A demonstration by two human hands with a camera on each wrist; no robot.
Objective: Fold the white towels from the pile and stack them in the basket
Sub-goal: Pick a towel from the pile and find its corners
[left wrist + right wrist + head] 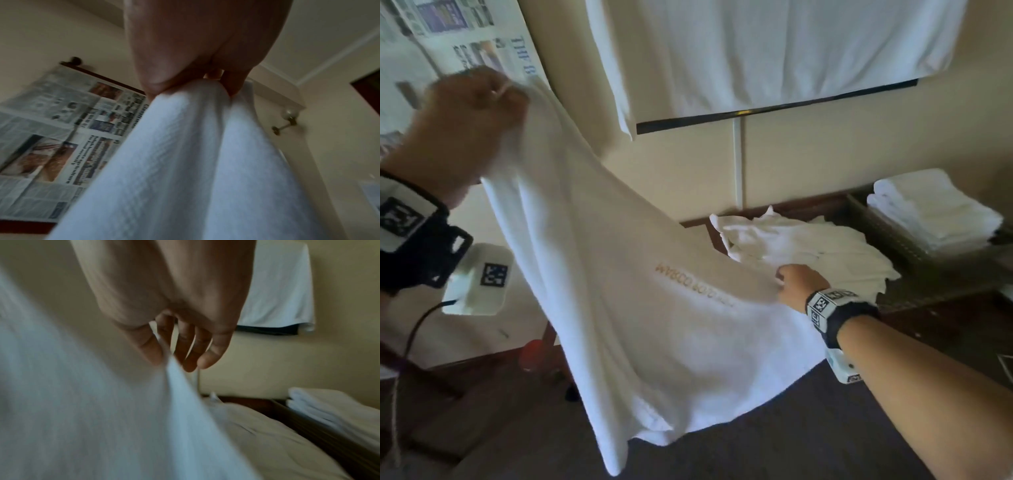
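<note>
A white towel with gold lettering hangs spread in the air between my hands. My left hand holds one corner high at the upper left; its fingers pinch the bunched cloth. My right hand pinches the towel's lower right edge, thumb against fingers on the cloth. Behind it lies the pile of loose white towels on the table. Folded towels sit stacked in the basket at the right.
A dark wooden table carries the pile and basket. A white cloth hangs over a dark-edged panel on the wall above. Newspaper sheets cover the wall at the upper left. A wall lamp shows in the left wrist view.
</note>
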